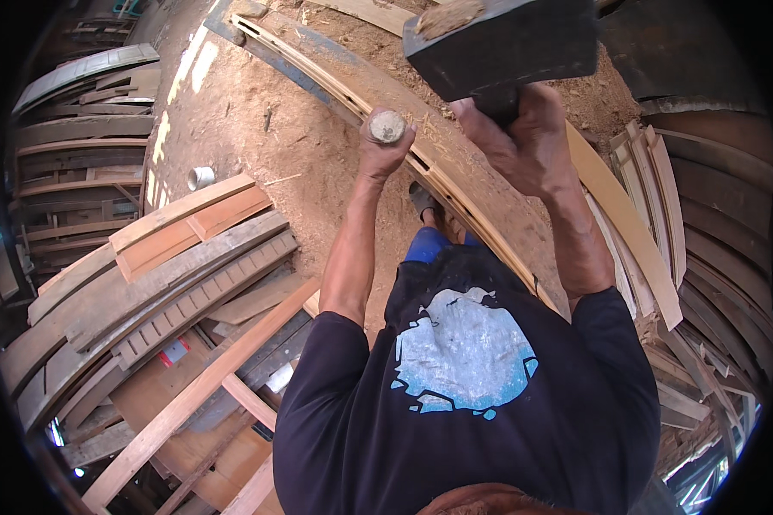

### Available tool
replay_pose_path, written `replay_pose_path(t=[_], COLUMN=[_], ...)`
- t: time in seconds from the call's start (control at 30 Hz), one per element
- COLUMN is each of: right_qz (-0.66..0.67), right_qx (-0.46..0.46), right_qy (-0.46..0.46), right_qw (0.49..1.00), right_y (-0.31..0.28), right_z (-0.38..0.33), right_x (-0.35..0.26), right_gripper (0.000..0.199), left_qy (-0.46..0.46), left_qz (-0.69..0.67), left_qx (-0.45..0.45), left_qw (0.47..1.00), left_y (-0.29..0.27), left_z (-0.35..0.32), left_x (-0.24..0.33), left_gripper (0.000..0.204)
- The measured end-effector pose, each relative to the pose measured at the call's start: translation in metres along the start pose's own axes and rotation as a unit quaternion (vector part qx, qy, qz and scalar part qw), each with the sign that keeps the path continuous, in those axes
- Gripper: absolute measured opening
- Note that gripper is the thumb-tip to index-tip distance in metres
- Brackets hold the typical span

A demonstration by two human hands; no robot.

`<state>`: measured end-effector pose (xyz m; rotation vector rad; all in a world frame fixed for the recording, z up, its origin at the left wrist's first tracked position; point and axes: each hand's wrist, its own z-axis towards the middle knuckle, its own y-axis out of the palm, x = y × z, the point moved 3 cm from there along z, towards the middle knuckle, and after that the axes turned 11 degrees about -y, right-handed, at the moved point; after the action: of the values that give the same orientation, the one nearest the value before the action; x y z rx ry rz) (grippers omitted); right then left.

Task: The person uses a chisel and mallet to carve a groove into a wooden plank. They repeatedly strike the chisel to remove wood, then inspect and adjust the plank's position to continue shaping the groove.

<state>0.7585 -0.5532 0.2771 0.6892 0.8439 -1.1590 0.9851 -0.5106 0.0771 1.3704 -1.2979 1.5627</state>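
My left hand (378, 160) is wrapped round an upright tool, probably a chisel, whose round, worn handle end (387, 127) faces up. Its blade is hidden below the fist. Under that hand runs a long, narrow wooden piece (442, 182) with slots cut along it, lying on a plank bench (511, 210). My right hand (528, 146) grips the short visible part of a mallet's handle. The mallet's big, dark, blocky head (507, 53) is raised to the right of the chisel and looms close to view, with a worn, pale wooden end.
Sawdust (275, 142) covers the floor, and shavings lie on the bench. Stacked boards (189, 283) stand at the left, with a white cup-like container (201, 178) beside them. More planks (623, 223) lean at the right. A sandalled foot (422, 199) shows below the bench edge.
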Motion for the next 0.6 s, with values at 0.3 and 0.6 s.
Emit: replay_pose_path(t=[0.3,0.6], right_qz=[-0.372,-0.068], right_qx=[-0.404,-0.059], right_qy=[0.088,-0.167], right_qw=[0.831,0.982], right_y=[0.023,0.030], right_z=[-0.017,0.029], right_x=[0.090,0.007], right_gripper=[0.028,0.019], left_qy=[0.001,0.001], left_qz=[0.124,0.026], left_qx=[-0.002,-0.010], left_qw=[0.992,1.000], left_y=[0.011,-0.004], left_z=[-0.003,-0.009], left_x=[0.012,0.014], left_gripper=[0.034,0.027])
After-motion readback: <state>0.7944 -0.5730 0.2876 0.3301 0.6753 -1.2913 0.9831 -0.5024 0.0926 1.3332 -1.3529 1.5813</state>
